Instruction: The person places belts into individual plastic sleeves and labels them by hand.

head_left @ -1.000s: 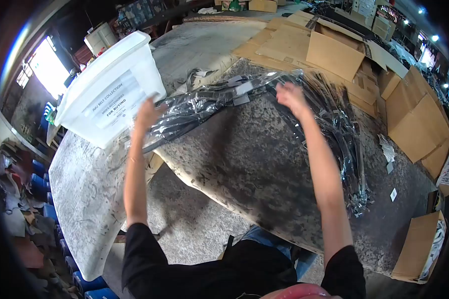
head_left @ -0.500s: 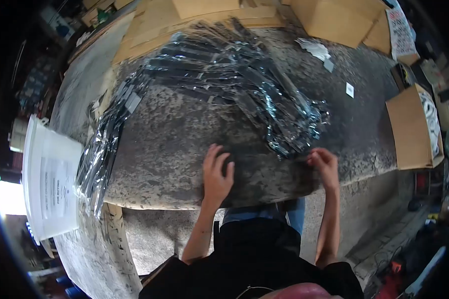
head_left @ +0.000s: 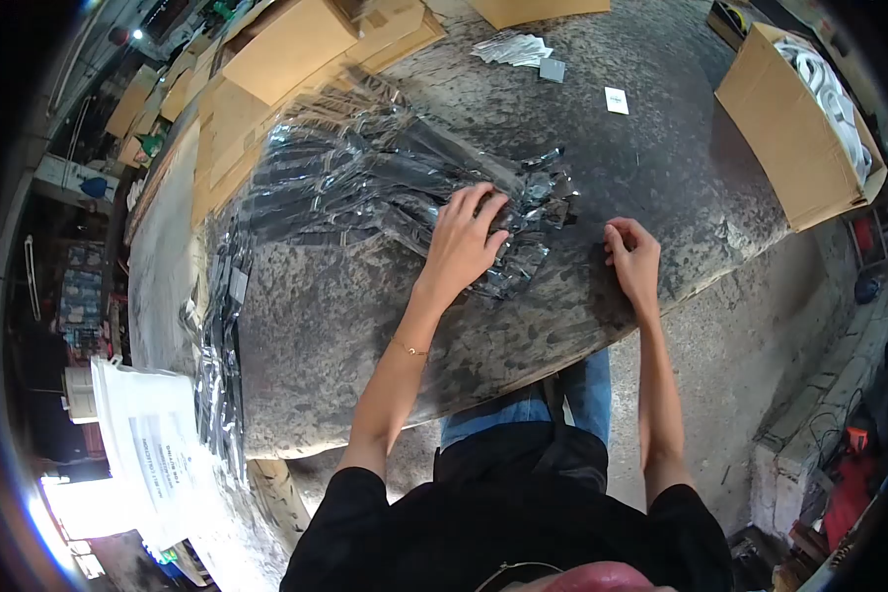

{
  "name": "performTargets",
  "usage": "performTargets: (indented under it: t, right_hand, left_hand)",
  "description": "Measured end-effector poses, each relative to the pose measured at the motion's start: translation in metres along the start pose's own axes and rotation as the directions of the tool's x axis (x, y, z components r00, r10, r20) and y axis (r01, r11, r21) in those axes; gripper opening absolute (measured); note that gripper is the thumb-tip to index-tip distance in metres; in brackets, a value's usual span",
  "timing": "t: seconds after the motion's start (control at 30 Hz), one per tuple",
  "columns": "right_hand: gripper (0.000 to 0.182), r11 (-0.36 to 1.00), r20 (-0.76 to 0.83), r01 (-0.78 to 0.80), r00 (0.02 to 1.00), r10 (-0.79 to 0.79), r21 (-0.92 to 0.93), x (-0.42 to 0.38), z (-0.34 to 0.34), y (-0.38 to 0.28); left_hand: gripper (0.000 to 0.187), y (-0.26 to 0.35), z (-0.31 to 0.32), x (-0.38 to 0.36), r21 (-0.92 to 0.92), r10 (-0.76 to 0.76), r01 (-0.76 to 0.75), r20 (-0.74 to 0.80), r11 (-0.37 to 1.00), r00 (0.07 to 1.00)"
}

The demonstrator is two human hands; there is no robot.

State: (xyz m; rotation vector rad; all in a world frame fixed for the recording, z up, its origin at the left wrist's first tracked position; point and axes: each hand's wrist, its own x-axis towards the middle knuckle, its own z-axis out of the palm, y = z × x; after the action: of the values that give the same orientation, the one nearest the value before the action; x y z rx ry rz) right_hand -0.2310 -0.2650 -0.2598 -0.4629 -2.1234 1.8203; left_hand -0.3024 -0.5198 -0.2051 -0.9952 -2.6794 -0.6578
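Note:
A heap of dark strips in shiny clear plastic wrapping (head_left: 335,183) spreads over the worktable (head_left: 326,335). My left hand (head_left: 467,235) rests on the near right part of this heap, its fingers apart and bent slightly over the wrapping. To the right of the heap, my right hand (head_left: 633,259) is held apart from it, above the table. Its fingers are curled in with thumb and fingertips together; whether anything small is between them is hidden. More wrapped strips (head_left: 225,365) lie along the table's left side, with a small grey card (head_left: 238,286) on them.
An open cardboard box (head_left: 789,128) with white coiled material stands on the right. A white label (head_left: 616,101), a grey card (head_left: 553,70) and crumpled white paper (head_left: 513,48) lie at the back. A white plastic tub (head_left: 148,444) is at the left edge; flattened cardboard (head_left: 266,118) lies behind.
My left hand has moved forward onto the wrapped strips. My right hand has come away from the heap's edge and is now separate from it. The view has turned to the right.

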Motion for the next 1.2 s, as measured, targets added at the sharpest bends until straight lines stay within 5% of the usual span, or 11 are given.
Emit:
performTargets:
  t: [0.03, 0.07, 0.1, 0.2, 0.37, 0.57, 0.83, 0.9, 0.97, 1.1, 1.2]
  right_hand:
    - [0.013, 0.997, 0.056, -0.05, 0.997, 0.046, 0.064, 0.004, 0.0, -0.002]
    - [0.013, 0.977, 0.022, 0.094, 0.996, -0.091, -0.191, 0.018, -0.009, -0.002]
    - [0.011, 0.863, -0.096, 0.36, 0.904, -0.416, -0.354, 0.041, -0.012, 0.013]
    - [0.027, 0.667, -0.187, 0.243, 0.843, -0.504, -0.704, 0.094, -0.019, 0.022]
    - [0.025, 0.489, -0.136, 0.159, 0.847, -0.514, -0.857, 0.109, -0.014, 0.033]
    - [0.021, 0.592, -0.134, 0.178, 0.886, -0.444, -0.786, 0.113, -0.02, 0.042]
    - [0.011, 0.798, -0.306, 0.355, 0.787, -0.536, -0.487, 0.061, -0.02, 0.01]
    - [0.014, 0.956, -0.155, 0.288, 0.948, -0.277, 0.052, -0.002, -0.009, -0.01]
    - [0.018, 0.91, 0.181, 0.146, 0.956, -0.231, 0.389, -0.063, -0.002, -0.029]
    - [0.015, 0.88, 0.214, -0.002, 0.97, -0.113, 0.475, -0.109, 0.008, -0.063]
    - [0.014, 0.903, 0.177, -0.034, 0.983, -0.047, 0.428, -0.097, -0.004, -0.068]
  left_hand:
    - [0.048, 0.0, 0.0, -0.002, 0.001, -0.054, 0.054, -0.013, 0.999, 0.998]
    - [0.051, -0.002, -0.002, -0.001, -0.051, -0.074, 0.074, -0.004, 0.996, 0.997]
    - [0.051, -0.006, -0.005, -0.003, -0.037, -0.098, 0.098, 0.008, 0.995, 0.995]
    - [0.047, -0.02, -0.014, 0.003, 0.04, -0.023, 0.024, -0.016, 0.999, 1.0]
    - [0.043, -0.039, -0.025, 0.016, 0.05, -0.022, 0.016, 0.124, 0.999, 0.992]
    - [0.024, -0.031, -0.04, 0.005, 0.082, 0.018, -0.036, 0.21, 0.996, 0.978]
    - [0.025, 0.059, -0.042, -0.075, -0.112, 0.174, -0.182, -0.076, 0.977, 0.982]
    - [0.029, 0.086, -0.039, -0.088, -0.322, 0.019, -0.051, -0.103, 0.945, 0.995]
    - [0.033, 0.106, -0.036, -0.09, -0.405, -0.113, 0.035, -0.171, 0.913, 0.979]
    - [0.039, 0.126, -0.019, -0.082, -0.736, -0.408, 0.231, -0.067, 0.636, 0.91]
    - [0.052, 0.13, -0.029, -0.08, -0.764, -0.386, 0.334, 0.12, 0.553, 0.915]
